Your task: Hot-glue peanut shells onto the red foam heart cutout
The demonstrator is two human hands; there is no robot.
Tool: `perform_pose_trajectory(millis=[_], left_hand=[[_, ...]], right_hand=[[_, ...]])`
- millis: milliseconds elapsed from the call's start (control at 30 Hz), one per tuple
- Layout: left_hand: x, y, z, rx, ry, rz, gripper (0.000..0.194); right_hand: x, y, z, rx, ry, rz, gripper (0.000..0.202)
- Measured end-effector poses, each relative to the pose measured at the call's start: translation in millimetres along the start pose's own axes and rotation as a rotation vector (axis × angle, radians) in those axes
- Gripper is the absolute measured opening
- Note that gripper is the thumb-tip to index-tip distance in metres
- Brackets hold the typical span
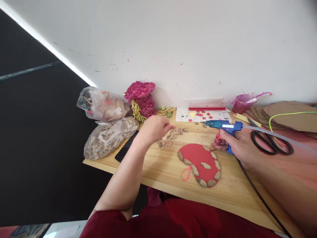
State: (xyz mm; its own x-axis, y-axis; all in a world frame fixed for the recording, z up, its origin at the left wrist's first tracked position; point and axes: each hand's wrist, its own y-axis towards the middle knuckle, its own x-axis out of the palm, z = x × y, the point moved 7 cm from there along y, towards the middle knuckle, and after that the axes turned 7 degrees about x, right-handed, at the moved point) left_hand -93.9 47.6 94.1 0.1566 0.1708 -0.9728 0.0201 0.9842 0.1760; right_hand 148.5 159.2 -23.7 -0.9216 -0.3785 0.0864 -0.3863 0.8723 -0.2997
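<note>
My right hand (239, 147) grips a blue hot glue gun (224, 125), its nozzle pointing left and a clear glue stick (260, 130) sticking out of its back. My left hand (157, 127) is over the table beside a scatter of loose peanut shells (176, 133). Its fingers are curled together, and whatever they may hold is hidden. Between my hands and closer to me lies a red heart-shaped piece (195, 152) with a pink string loop (185, 173). Peanut shells (218, 165) line much of its edge, and one shell (205, 165) sits inside the outline.
Bags of shells (109, 140) and scraps (109, 107), a dark phone (125, 150) and stacked magenta pieces (141, 92) stand left. Star cutouts (200, 114) lie on white paper behind. Right are a stained cup (242, 104), black-handled scissors (274, 143), cardboard (292, 114) and the gun's cord (257, 191).
</note>
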Motion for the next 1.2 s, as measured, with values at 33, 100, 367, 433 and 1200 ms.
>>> perform_pose_trajectory(millis=[33,100,367,433,1200], left_hand=[[-0.5,1,-14,-0.036,0.006,-0.004,0.034],[7.0,1,-38,-0.087,-0.029,-0.031,0.022],[43.6,-1,-73,-0.149,-0.134,-0.008,0.022],[49.0,0,-75,-0.111,-0.179,-0.020,0.019],[61.9,-7,-86,-0.337,-1.428,0.069,0.042]], right_hand=[[1,-1,-1,0.000,-0.002,-0.005,0.027],[2,-3,-3,0.002,-0.002,-0.013,0.028],[-1,0,2,0.013,-0.025,-0.016,0.037],[-2,1,4,0.022,-0.038,-0.017,0.039],[-4,-1,2,0.014,-0.091,0.005,0.045]])
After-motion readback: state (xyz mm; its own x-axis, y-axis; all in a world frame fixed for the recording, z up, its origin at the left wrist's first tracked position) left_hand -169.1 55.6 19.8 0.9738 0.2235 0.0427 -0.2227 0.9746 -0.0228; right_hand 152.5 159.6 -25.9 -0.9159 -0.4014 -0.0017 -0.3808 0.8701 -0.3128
